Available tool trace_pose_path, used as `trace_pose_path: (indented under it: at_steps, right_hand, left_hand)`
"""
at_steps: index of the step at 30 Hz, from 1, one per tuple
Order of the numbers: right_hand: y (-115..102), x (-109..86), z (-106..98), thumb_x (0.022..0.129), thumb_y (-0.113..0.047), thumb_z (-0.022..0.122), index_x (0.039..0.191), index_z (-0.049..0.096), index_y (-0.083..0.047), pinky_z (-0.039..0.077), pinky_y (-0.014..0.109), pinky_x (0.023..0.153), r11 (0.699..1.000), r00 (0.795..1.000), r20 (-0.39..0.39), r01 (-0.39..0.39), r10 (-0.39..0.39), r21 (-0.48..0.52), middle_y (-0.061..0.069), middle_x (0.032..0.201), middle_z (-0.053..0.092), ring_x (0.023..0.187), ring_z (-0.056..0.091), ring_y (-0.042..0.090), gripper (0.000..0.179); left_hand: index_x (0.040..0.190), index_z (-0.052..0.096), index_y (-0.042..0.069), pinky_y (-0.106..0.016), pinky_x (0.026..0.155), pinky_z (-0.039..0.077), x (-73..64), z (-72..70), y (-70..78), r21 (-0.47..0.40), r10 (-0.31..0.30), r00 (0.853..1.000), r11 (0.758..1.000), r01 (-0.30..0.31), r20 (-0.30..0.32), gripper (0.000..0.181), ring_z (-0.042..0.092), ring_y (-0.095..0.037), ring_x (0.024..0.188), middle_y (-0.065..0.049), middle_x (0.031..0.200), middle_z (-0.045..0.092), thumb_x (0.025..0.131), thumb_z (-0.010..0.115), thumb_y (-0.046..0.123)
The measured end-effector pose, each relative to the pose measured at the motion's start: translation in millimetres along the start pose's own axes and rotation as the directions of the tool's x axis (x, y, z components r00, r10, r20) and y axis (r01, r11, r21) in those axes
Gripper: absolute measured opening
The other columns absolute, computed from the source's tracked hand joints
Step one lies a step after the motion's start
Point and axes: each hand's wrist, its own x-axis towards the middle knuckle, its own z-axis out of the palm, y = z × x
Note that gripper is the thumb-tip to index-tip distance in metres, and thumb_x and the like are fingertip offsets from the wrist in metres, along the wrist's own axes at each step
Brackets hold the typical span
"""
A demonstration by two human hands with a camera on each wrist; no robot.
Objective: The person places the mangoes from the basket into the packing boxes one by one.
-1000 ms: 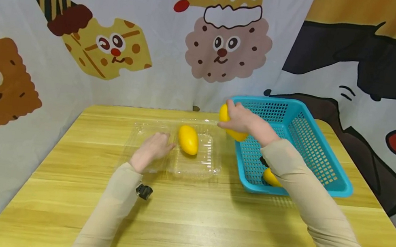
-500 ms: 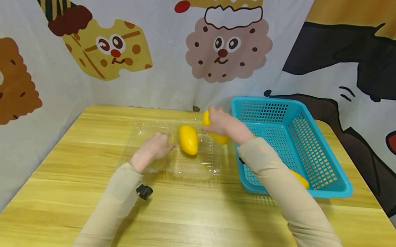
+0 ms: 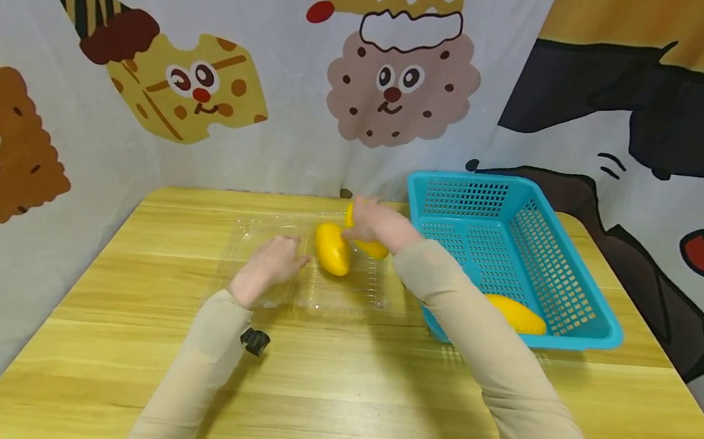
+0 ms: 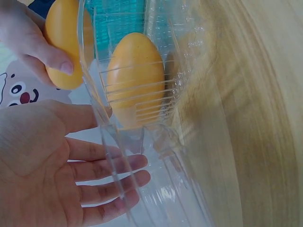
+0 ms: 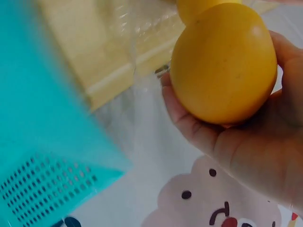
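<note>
A yellow mango point(image 5: 222, 64) is gripped in my right hand point(image 3: 379, 224), over the right part of a clear plastic clamshell box point(image 3: 343, 298). Another mango point(image 3: 332, 249) lies inside that box, just left of the held one. My left hand point(image 3: 274, 264) rests at the box's left side, over the flap of its lid. In the left wrist view its fingers point(image 4: 109, 168) stretch straight and spread against the clear plastic, holding nothing. The held fruit is partly covered by my right hand in the head view.
A blue perforated basket point(image 3: 580, 274) stands to the right of the box, with a mango point(image 3: 516, 315) near its front, partly behind my right sleeve. A printed cloth point(image 3: 280, 161) hangs behind the wooden table point(image 3: 305, 402).
My right hand has carried the mango left, from the basket's edge to above the clear box. My left hand has stayed in place.
</note>
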Motion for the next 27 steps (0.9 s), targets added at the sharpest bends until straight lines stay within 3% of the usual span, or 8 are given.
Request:
trace_pose_path:
  at_steps: [5, 13, 20, 27]
  right_hand:
    - [-7, 5.3, 8, 0.092, -0.045, 0.057, 0.152, 0.000, -0.003, 0.033, 0.050, 0.115, 0.999, 0.999, 0.026, -0.035, 0.035, 0.003, 0.029, 0.154, 0.018, 0.139, 0.032, 0.041, 0.093]
    - [-11, 11.9, 22, 0.092, -0.045, 0.057, 0.151, 0.007, -0.004, 0.035, 0.049, 0.114, 0.995, 0.994, 0.038, -0.104, 0.104, -0.001, 0.028, 0.151, 0.026, 0.138, 0.034, 0.040, 0.088]
    - [-10, 15.3, 28, 0.093, -0.047, 0.054, 0.151, 0.005, -0.003, 0.035, 0.048, 0.114, 0.992, 0.993, 0.038, -0.117, 0.116, 0.035, 0.029, 0.153, 0.020, 0.139, 0.032, 0.039, 0.088]
    - [-5, 19.6, 34, 0.095, -0.049, 0.050, 0.153, -0.005, -0.008, 0.039, 0.050, 0.110, 0.988, 0.991, 0.018, -0.133, 0.132, 0.079, 0.032, 0.154, 0.011, 0.134, 0.041, 0.041, 0.090]
  left_hand:
    - [0.138, 0.041, -0.007, -0.034, 0.071, 0.055, 0.2, 0.2, -1.5, -0.010, -0.003, 1.000, 1.000, 0.003, 0.004, 0.057, 0.058, -0.023, 0.074, -0.029, 0.132, 0.053, 0.097, 0.052, 0.032]
    - [0.134, 0.046, -0.007, -0.037, 0.075, 0.056, 0.4, 2.1, -2.3, -0.010, 0.002, 1.000, 1.000, -0.002, -0.010, 0.054, 0.058, -0.023, 0.076, -0.027, 0.123, 0.059, 0.097, 0.054, 0.032]
    - [0.135, 0.044, -0.007, -0.045, 0.091, 0.054, 0.0, 2.5, -1.7, 0.006, 0.004, 1.000, 1.000, -0.004, -0.019, 0.056, 0.062, -0.029, 0.093, -0.029, 0.131, 0.054, 0.097, 0.053, 0.032]
    - [0.137, 0.041, -0.008, -0.041, 0.083, 0.057, 1.3, 2.2, -1.5, -0.009, 0.006, 1.000, 1.000, -0.006, -0.009, 0.058, 0.061, -0.027, 0.089, -0.030, 0.134, 0.051, 0.097, 0.053, 0.032]
